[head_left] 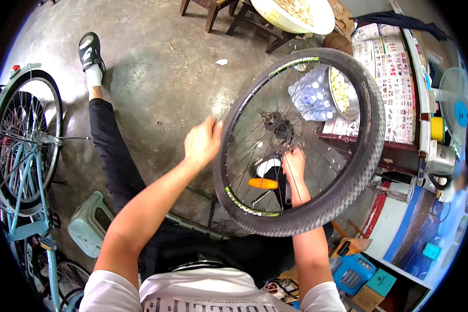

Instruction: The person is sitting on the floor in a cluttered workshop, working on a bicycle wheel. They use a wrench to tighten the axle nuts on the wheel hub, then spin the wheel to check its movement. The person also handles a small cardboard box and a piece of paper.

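Note:
A bicycle wheel with a knobby black tyre stands tilted in front of me, right of centre. My right forearm passes behind the tyre, and my right hand shows between the spokes. Its fingers are closed around the axle end just below the hub. My left hand is a loose fist at the tyre's left edge, thumb side toward the rubber. Whether it pinches anything there is hidden. An orange reflector shows within the rim, close to my right wrist.
Two small rings lie on the concrete floor. A light-blue bicycle and a green plastic stool stand at left. At the far right are a paper-covered bench with a pot, and a fan. A wide basin sits ahead.

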Demonstrator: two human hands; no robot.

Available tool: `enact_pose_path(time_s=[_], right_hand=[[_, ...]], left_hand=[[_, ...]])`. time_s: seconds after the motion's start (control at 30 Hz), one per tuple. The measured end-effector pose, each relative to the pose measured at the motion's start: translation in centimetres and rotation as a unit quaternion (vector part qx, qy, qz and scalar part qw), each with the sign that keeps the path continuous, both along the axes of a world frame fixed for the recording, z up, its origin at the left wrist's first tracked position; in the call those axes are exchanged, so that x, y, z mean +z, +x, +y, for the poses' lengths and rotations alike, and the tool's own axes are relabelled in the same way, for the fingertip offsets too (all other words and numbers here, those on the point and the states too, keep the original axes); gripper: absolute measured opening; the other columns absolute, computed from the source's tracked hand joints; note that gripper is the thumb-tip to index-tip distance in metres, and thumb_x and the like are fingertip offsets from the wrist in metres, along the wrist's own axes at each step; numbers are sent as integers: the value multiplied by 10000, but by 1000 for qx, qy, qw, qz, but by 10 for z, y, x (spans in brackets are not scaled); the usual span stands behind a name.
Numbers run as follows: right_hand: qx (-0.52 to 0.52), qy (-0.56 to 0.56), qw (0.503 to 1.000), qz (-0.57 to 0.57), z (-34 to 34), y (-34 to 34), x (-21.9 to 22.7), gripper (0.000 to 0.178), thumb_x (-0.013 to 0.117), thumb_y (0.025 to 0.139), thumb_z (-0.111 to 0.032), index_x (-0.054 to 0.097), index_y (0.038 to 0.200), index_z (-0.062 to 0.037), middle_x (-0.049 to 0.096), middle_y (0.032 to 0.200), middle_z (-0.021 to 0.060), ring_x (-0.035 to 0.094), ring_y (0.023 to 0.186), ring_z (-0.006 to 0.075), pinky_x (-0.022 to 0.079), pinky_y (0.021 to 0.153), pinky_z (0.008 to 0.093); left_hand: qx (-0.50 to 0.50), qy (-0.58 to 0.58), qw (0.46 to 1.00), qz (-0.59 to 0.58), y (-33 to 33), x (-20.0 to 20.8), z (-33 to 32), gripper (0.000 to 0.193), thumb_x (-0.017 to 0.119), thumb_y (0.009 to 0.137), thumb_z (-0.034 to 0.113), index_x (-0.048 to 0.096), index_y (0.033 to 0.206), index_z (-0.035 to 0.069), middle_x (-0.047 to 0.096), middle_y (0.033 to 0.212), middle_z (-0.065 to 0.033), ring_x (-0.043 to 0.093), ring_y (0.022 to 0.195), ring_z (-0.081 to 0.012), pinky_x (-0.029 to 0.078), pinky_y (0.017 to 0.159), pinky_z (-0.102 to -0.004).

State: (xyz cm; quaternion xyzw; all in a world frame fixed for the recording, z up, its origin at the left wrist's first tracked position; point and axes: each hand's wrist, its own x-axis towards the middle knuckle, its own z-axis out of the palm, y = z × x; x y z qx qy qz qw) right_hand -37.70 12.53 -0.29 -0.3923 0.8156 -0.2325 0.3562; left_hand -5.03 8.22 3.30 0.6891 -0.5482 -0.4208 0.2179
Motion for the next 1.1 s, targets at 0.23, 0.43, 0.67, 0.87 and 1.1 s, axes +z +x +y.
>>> enact_pose_path(time_s=[0.23, 0.43, 0.67, 0.87, 1.1], right_hand=[[-51, 33, 997, -46, 1, 26, 28, 222, 456, 855, -26, 574, 1043, -41, 469, 563, -13, 420, 382, 90, 303, 321, 268], [-35, 27, 997, -67, -2, 19, 25, 175, 520, 880, -61, 552, 1051, -39, 444, 523, -4, 422, 344, 118, 305, 300, 294], [-49, 34, 995, -77, -5, 23, 31, 89, 523, 889, -61, 560, 968, -43, 455, 532, 3, 422, 350, 120, 296, 318, 312], [-38, 35, 998, -48, -6, 28, 32, 89, 507, 889, -67, 569, 946, -39, 452, 513, 6, 439, 357, 125, 308, 327, 310], [-43, 38, 997, -53, -8, 31, 37, 97, 491, 887, -59, 568, 945, -46, 431, 498, -8, 431, 352, 117, 303, 328, 300]], left_hand=[[-46, -46, 995, 72, -35, -41, 14, 289, 525, 990, 349, 576, 1007, 66, 656, 933, -187, 637, 884, -428, 494, 762, -522], [-94, -109, 982, 126, -35, -75, -2, 246, 551, 991, 273, 588, 1081, 46, 620, 944, -176, 614, 924, -387, 486, 794, -451], [-101, -94, 971, 196, -49, -85, -15, 263, 544, 1008, 284, 581, 1090, 37, 610, 922, -189, 612, 888, -372, 479, 790, -431], [-93, -65, 972, 207, -53, -80, -18, 261, 540, 1014, 288, 590, 1125, 57, 613, 908, -174, 613, 863, -334, 482, 793, -406], [-103, -80, 969, 212, -52, -87, -21, 264, 534, 1019, 285, 591, 1134, 54, 617, 932, -163, 615, 915, -326, 482, 822, -406]])
